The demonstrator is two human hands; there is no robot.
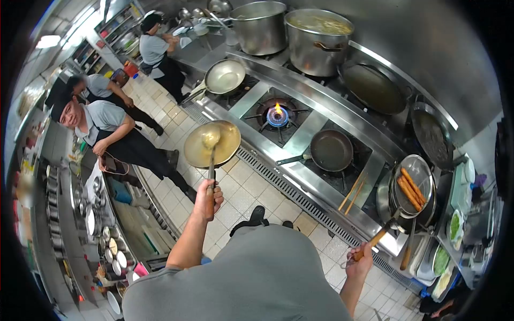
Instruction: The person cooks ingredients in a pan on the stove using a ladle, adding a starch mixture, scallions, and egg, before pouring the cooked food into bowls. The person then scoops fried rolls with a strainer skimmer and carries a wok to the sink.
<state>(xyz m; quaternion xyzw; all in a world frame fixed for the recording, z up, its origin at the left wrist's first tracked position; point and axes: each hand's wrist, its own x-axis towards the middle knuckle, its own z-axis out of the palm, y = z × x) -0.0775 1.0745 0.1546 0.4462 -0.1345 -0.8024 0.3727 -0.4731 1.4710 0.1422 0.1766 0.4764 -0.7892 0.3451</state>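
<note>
My left hand is closed around a wooden handle in line with a ladle. The ladle's bowl rests in a frying pan coated with yellowish liquid. That pan hangs over the floor in front of the stove; its own handle is mostly hidden under the ladle and my fingers. On the right, my right hand grips the wooden handle of a round strainer. Several long golden-brown fried sticks lie in the strainer, which sits over a metal pot.
One burner has a live flame. A dark frying pan and a pale pan occupy other burners. Chopsticks lie near the stove edge. Large stockpots stand behind. Co-workers are at left, one facing me.
</note>
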